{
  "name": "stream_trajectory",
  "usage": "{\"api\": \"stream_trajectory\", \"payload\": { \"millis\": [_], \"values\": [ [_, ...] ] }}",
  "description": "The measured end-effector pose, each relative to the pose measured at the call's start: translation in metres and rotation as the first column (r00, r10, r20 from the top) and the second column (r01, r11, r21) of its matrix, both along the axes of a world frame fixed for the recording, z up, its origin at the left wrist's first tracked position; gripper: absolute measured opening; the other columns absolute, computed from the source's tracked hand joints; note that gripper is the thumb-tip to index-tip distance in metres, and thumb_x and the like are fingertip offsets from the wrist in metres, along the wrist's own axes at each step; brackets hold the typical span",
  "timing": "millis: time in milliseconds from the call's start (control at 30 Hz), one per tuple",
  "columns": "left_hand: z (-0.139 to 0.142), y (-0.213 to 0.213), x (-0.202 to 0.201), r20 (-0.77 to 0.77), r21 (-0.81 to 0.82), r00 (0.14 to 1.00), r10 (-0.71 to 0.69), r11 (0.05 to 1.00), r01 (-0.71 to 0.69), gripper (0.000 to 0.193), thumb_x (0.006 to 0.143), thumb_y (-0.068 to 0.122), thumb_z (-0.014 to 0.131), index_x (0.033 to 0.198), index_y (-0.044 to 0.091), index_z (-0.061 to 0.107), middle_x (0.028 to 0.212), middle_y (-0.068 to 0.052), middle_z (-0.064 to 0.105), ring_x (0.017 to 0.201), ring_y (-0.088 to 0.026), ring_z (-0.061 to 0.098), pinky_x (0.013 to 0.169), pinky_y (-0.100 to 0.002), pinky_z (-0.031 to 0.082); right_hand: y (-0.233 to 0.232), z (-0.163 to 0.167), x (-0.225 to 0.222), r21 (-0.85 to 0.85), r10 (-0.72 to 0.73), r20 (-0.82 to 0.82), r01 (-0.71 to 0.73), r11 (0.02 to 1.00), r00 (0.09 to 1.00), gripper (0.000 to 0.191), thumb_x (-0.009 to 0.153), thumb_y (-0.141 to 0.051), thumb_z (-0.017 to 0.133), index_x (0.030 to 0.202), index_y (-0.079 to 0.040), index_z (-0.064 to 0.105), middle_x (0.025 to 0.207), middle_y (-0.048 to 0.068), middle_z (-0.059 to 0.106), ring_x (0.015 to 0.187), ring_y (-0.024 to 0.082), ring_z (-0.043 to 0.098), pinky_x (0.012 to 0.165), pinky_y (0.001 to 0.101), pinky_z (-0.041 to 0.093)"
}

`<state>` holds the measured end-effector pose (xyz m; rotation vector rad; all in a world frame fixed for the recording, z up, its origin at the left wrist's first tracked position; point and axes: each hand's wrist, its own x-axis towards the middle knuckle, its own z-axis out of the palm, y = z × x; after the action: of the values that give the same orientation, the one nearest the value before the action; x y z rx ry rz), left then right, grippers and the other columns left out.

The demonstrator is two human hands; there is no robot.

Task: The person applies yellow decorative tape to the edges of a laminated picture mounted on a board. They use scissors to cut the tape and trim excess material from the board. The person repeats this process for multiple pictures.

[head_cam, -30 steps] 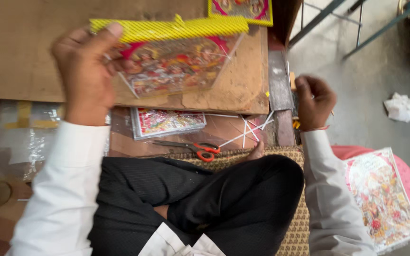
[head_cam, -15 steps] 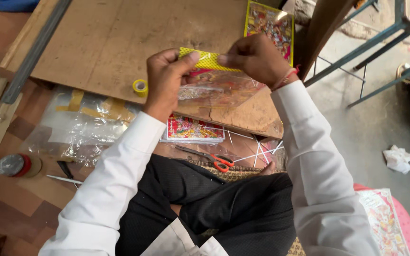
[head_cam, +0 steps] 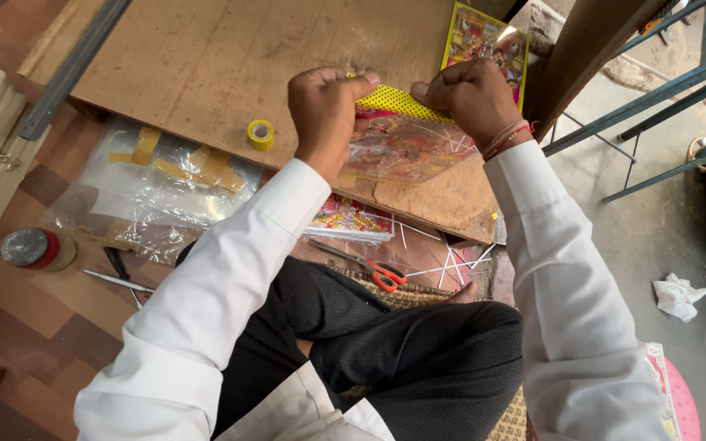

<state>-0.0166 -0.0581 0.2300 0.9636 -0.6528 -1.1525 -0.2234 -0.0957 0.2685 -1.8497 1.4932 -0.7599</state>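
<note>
Tape roll on board, scissors seemingly below.

You sit before a worn wooden board; a yellow tape roll rests near its near edge, a bright printed packet at its far right. Left on the tiled floor lie crumpled clear plastic, another tape roll, and nearer you, orange-handled scissors.

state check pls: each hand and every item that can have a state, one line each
left hand: pinching the yellow header's left end
right hand: pinching the header's right end
clear packet with yellow header: held up over the board by both hands
yellow tape roll: lying flat on the board, untouched
scissors: red handles, lying by the knee, blades look shut
clear plastic bags: crumpled on the floor
</note>
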Motion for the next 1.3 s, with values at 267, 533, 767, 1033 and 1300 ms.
{"api": "stream_trajectory", "payload": {
  "millis": [267,533,767,1033,1300],
  "values": [
    [0.003,-0.007,-0.008,0.006,0.114,0.999,0.040,0.993,-0.040,0.025,0.066,0.001,0.075,0.053,-0.002,0.054,0.057,-0.010,0.058,0.044,-0.020,0.058,0.033,-0.038,0.052,0.015,0.002,0.004,-0.605,-0.045,-0.271,-0.133,0.785,0.962,0.029,0.097,-0.021,0.077,0.119,-0.001,0.076,0.111,0.014,0.074,0.102,0.026,0.071,0.093,0.0357,0.053],
    [-0.017,-0.020,-0.015,-0.109,0.186,0.993,0.044,0.982,-0.023,0.019,0.064,-0.001,0.074,0.058,-0.007,0.057,0.064,-0.014,0.063,0.053,-0.025,0.064,0.047,-0.044,0.052,0.068,-0.020,0.035,-0.719,-0.044,-0.478,-0.362,0.593,0.877,0.022,0.094,-0.006,0.078,0.115,-0.005,0.075,0.112,0.012,0.076,0.103,0.030,0.072,0.115,0.0465,0.045],
    [-0.003,-0.026,-0.009,-0.356,0.392,0.932,0.059,0.915,0.092,0.019,0.076,0.005,0.069,0.089,-0.008,0.062,0.091,-0.022,0.065,0.080,-0.035,0.064,0.061,-0.052,0.051,0.039,0.001,0.037,-0.474,0.019,-0.585,-0.361,0.803,0.810,0.013,0.081,-0.009,0.080,0.093,-0.010,0.080,0.082,0.014,0.074,0.076,0.036,0.069,0.115,0.0453,0.046],
    [-0.008,0.032,0.013,0.835,-0.532,0.044,0.548,0.786,0.314,0.034,0.088,0.006,0.065,0.121,0.000,0.066,0.123,-0.017,0.068,0.127,-0.034,0.059,0.117,-0.061,0.024,0.034,0.012,0.047,-0.350,-0.021,-0.802,-0.441,0.827,0.597,0.025,0.082,-0.015,0.077,0.107,-0.009,0.076,0.101,0.015,0.076,0.103,0.036,0.069,0.118,0.0552,0.033],
    [-0.007,0.014,-0.003,0.875,-0.452,0.099,0.474,0.725,0.520,0.065,0.089,0.031,0.078,0.133,-0.011,0.056,0.136,-0.030,0.059,0.130,-0.043,0.054,0.117,-0.057,0.030,0.060,-0.018,-0.062,-0.291,-0.122,0.247,0.193,0.937,0.961,0.051,0.091,-0.035,0.083,0.125,0.000,0.068,0.117,0.011,0.070,0.108,0.019,0.063,0.090,0.0337,0.053]
  ]
}}
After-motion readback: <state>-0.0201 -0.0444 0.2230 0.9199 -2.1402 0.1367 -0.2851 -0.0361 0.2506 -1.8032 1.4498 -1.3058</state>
